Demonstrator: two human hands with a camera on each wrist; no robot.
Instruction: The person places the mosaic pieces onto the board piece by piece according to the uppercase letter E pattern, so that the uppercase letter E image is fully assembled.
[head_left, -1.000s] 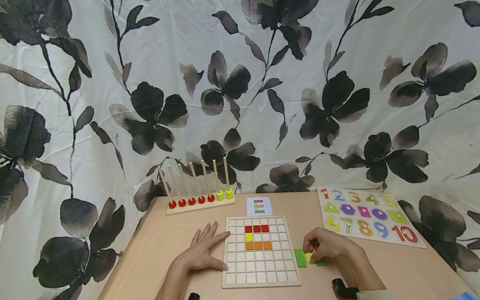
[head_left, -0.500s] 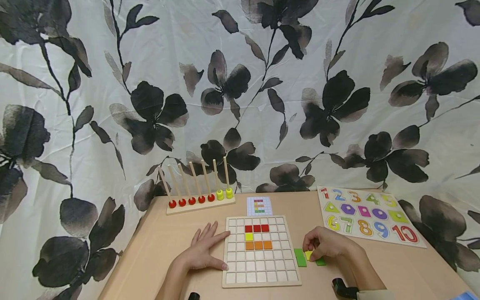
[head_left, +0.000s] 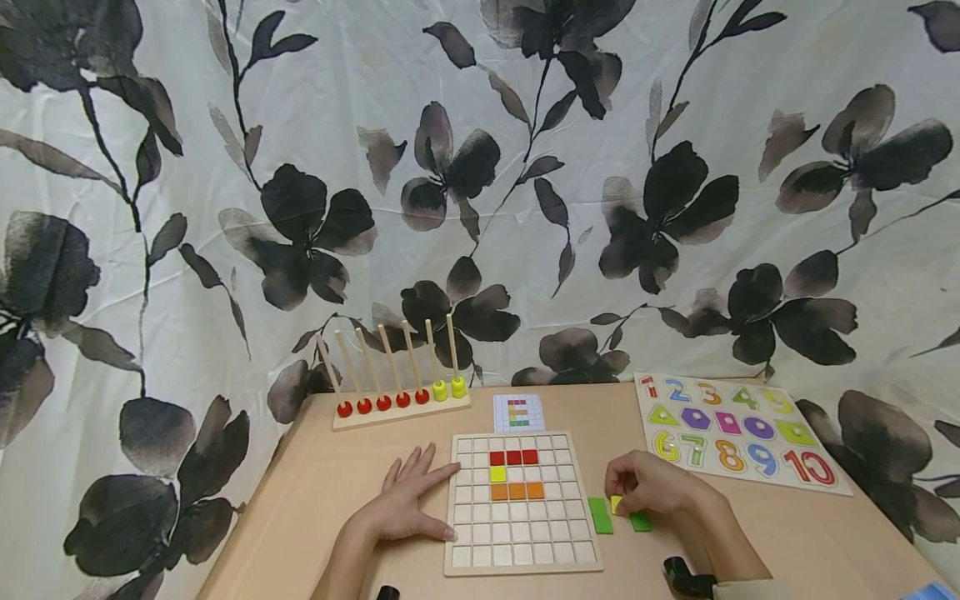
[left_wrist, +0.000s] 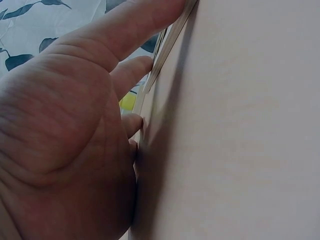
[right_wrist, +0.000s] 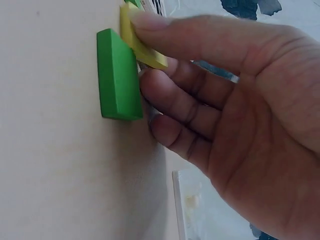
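Note:
My left hand (head_left: pixel 401 504) lies on the table with its fingers spread. Its thumb and index fingertips touch the left edge of a wooden grid board (head_left: pixel 523 572). On the board are a row of red tiles (head_left: pixel 513 457), one yellow square (head_left: pixel 498 474) and a row of orange tiles (head_left: pixel 517 492). To the board's right, my right hand (head_left: pixel 656 485) pinches a yellow tile (right_wrist: pixel 145 53) between thumb and fingers; the tile is tilted and partly hidden by the thumb. One green tile (head_left: pixel 601 516) sits against the board's right side, another green tile (head_left: pixel 641 522) below the right fingers.
Behind the board lies a pattern card (head_left: pixel 518 412) with a coloured figure. A peg stand (head_left: pixel 401 408) with red and yellow beads stands at the back left. A number and shape puzzle board (head_left: pixel 738 429) is at the back right, close to my right hand. A floral cloth (head_left: pixel 480 233) hangs behind the table.
My right hand has shifted slightly up and away with the yellow tile, so more of the green tile below it shows. My left hand and the board stay put.

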